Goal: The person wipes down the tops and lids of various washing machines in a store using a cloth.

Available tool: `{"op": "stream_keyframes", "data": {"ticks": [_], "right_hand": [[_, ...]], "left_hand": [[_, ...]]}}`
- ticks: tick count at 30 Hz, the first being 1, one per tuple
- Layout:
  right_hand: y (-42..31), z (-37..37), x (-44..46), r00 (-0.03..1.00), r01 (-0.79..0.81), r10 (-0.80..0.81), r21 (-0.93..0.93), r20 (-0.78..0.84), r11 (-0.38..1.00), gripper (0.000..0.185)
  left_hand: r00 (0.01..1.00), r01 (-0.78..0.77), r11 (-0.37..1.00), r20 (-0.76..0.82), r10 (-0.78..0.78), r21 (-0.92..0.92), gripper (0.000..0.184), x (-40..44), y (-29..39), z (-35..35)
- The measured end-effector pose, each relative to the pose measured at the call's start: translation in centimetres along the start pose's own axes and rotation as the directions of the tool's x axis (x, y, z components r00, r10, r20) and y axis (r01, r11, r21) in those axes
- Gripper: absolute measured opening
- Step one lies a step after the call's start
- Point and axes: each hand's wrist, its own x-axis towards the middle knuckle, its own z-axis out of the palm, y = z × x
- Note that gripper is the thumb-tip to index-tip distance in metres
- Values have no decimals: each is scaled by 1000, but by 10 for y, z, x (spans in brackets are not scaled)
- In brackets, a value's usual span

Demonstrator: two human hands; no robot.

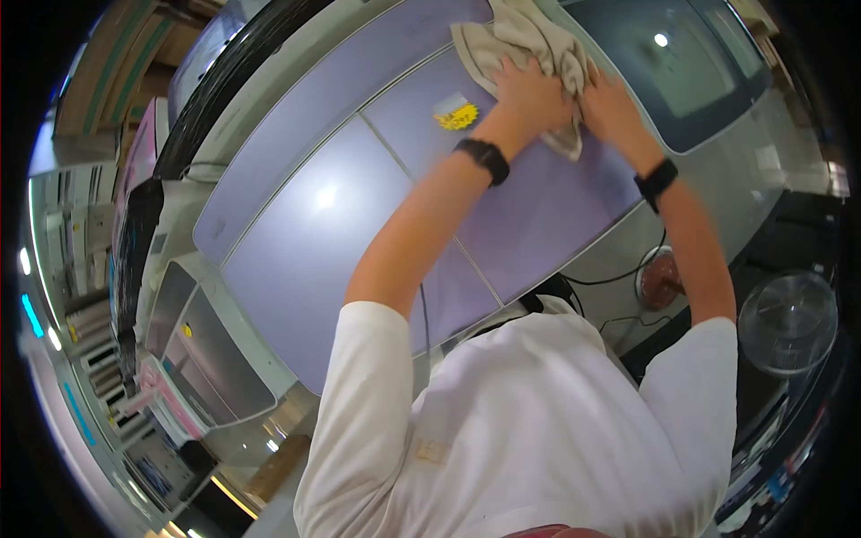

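A beige cloth (516, 40) lies bunched on the upper part of a glossy lavender panel (323, 224), which thin seams divide into sections. My left hand (535, 97) presses down on the cloth with its fingers curled into the folds. Close beside it, my right hand (613, 109) grips the cloth's right edge; its fingertips are partly hidden by the fabric. A yellow starburst sticker (457, 116) is on the panel, left of my left hand. Both wrists wear black bands.
A dark glossy window (673, 67) adjoins the panel at upper right. A black cable (610, 281) runs near a reddish round object (659, 278). A clear round plastic container (789, 323) stands at far right. Another appliance (211, 345) and cardboard boxes (108, 76) are to the left.
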Motion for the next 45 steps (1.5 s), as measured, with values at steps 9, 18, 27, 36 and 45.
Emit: {"op": "stream_keyframes", "data": {"ticks": [9,18,27,36,45], "right_hand": [[-109,-48,-212,997,-63,54,157,62,986,77],[-220,-63,-175,978,205,-179,355,-103,912,87],[-257,-69,-168,880,474,-459,284,-123,833,84],[-202,-62,-153,881,473,-459,217,-113,854,65],[-227,-67,-200,890,456,-427,301,-161,837,59]], "left_hand": [[969,-105,994,-219,112,42,53,-222,32,72],[828,463,885,-381,-411,52,59,-346,-46,52],[532,759,641,-458,-712,-116,59,-406,-28,84],[559,719,676,-445,-700,-161,74,-410,-18,94],[716,596,784,-324,-618,-175,84,-399,-15,104]]}}
